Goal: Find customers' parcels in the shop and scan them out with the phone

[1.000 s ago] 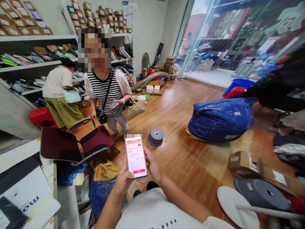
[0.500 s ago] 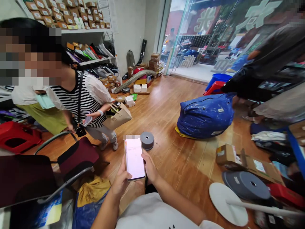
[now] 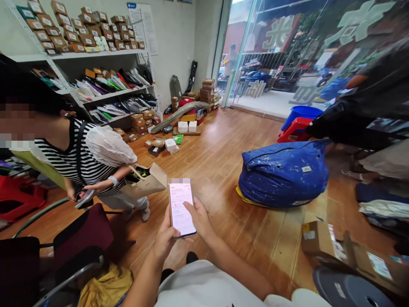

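Note:
In front of my body I hold a smartphone upright, its lit screen facing me with a pale page of small text I cannot read. My left hand wraps the phone's lower left side, thumb near the bottom of the screen. Around the right edge closes my right hand, with its thumb over the middle of the screen. The fingers behind the phone are mostly hidden. A grey round object on the floor is almost wholly covered by my right hand.
At left stands a person in a striped top with a phone and a beige bag, beside dark red chairs. A full blue sack sits on the wooden floor. Shelves hold parcels. Cardboard boxes lie at right.
The phone screen has gone from a nearly blank page to one filled with text. My right thumb has moved onto the screen's middle. My view has shifted, and the person at left stands farther left.

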Available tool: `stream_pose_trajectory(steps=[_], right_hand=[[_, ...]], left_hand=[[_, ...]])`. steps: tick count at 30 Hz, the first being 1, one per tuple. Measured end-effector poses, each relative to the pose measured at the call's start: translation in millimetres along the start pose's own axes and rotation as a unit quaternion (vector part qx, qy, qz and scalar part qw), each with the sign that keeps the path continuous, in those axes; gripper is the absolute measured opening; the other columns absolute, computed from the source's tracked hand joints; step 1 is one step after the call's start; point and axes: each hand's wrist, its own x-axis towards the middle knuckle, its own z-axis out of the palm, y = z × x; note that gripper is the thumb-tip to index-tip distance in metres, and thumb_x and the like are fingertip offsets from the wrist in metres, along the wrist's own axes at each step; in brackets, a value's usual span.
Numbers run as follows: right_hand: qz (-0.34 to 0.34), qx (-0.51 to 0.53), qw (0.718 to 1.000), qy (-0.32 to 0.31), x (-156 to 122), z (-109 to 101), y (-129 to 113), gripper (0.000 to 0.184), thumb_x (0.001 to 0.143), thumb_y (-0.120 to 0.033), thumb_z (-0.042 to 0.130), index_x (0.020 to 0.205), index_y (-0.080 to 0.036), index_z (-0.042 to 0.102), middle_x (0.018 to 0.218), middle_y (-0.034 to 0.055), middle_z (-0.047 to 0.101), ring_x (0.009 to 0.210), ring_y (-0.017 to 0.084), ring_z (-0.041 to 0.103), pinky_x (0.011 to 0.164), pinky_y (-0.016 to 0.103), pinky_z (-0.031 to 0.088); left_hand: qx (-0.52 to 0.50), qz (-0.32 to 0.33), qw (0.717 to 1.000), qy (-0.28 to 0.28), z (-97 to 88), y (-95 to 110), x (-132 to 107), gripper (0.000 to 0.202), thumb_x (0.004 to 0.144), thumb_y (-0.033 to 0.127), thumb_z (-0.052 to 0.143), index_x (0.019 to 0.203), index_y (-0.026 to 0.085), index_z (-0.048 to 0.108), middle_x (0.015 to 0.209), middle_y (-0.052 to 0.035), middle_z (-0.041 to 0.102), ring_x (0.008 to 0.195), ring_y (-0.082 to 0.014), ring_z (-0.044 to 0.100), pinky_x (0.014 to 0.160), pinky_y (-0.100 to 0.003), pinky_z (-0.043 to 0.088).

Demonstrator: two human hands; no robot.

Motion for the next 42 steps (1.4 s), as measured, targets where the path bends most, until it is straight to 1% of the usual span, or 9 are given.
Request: stream_pose_trajectory(steps=[5,9,14,18,24,28,33,37,42], right_hand=[[-0.013,0.02,1.0,-0.003,19,-16,-14,0.031,0.079,-0.048,0.051,0.08,-0.019,0.06,0.071,0.0002,0.062,0.064,0.016,0.054,0.056,0.026,0.042],[-0.006,0.018,1.0,0.003,31,-20,-23,0.03,0.08,-0.048,0.049,0.079,-0.02,0.06,0.069,-0.0005,0.061,0.064,0.016,0.053,0.059,0.027,0.042],[-0.025,0.006,1.0,0.012,53,-21,-26,0.031,0.083,-0.046,0.047,0.083,-0.018,0.06,0.075,0.0002,0.061,0.07,0.016,0.053,0.065,0.026,0.042],[-0.019,0.037,0.999,-0.006,83,-18,-31,0.033,0.082,-0.048,0.049,0.087,-0.018,0.061,0.075,0.0009,0.062,0.067,0.016,0.053,0.061,0.026,0.041],[-0.028,0.051,0.998,-0.016,151,1,-43,0.036,0.084,-0.049,0.049,0.093,-0.017,0.061,0.075,0.0013,0.062,0.066,0.016,0.053,0.06,0.026,0.042],[-0.057,0.042,0.997,0.013,205,18,-46,0.032,0.085,-0.047,0.05,0.085,-0.017,0.061,0.071,-0.0006,0.059,0.067,0.015,0.051,0.061,0.025,0.041],[-0.084,0.054,0.995,0.024,259,37,-47,0.032,0.086,-0.047,0.049,0.084,-0.018,0.061,0.072,-0.0014,0.059,0.067,0.014,0.05,0.062,0.026,0.041],[-0.097,0.052,0.992,0.054,281,43,-52,0.031,0.086,-0.045,0.049,0.087,-0.017,0.063,0.075,-0.0004,0.062,0.069,0.015,0.053,0.064,0.026,0.042],[-0.099,0.066,0.992,0.049,300,42,-67,0.033,0.085,-0.045,0.052,0.094,-0.016,0.064,0.078,0.001,0.067,0.072,0.016,0.057,0.066,0.026,0.044]], left_hand=[[0.001,0.0,1.0,0.009,14.0,2,25,0.1,0.057,0.008,0.048,0.148,0.032,0.016,0.131,-0.0077,0.054,0.106,-0.0327,0.057,0.059,-0.039,0.06],[0.004,0.0,1.0,-0.003,15.4,7,40,0.099,0.058,0.007,0.048,0.148,0.035,0.016,0.134,-0.0063,0.052,0.107,-0.033,0.057,0.059,-0.038,0.06],[-0.011,-0.009,0.999,-0.038,0.2,9,63,0.096,0.065,0.008,0.05,0.148,0.038,0.013,0.13,-0.0061,0.056,0.093,-0.0272,0.065,0.063,-0.037,0.06],[-0.019,-0.007,0.998,-0.061,-17.3,17,94,0.094,0.065,0.009,0.051,0.147,0.041,0.018,0.13,-0.004,0.056,0.09,-0.0258,0.065,0.063,-0.037,0.059],[0.004,-0.012,0.997,-0.075,-45.5,54,158,0.097,0.065,0.008,0.05,0.148,0.041,0.015,0.127,-0.0042,0.058,0.084,-0.0244,0.066,0.064,-0.039,0.059],[0.006,-0.025,0.997,-0.074,-66.9,89,204,0.102,0.064,0.006,0.05,0.149,0.041,0.008,0.135,-0.004,0.054,0.087,-0.0228,0.066,0.065,-0.036,0.059],[0.012,-0.044,0.993,-0.113,-89.9,125,252,0.102,0.064,0.005,0.05,0.149,0.042,0.008,0.132,-0.0031,0.056,0.092,-0.0245,0.065,0.066,-0.037,0.06],[0.009,-0.055,0.991,-0.118,-93.7,140,277,0.103,0.063,0.005,0.05,0.15,0.039,0.006,0.124,-0.0049,0.06,0.09,-0.0263,0.065,0.062,-0.038,0.06],[0.027,-0.059,0.991,-0.12,-88.0,153,295,0.103,0.063,0.005,0.049,0.15,0.035,0.003,0.118,-0.0064,0.062,0.085,-0.0262,0.066,0.061,-0.04,0.06]])
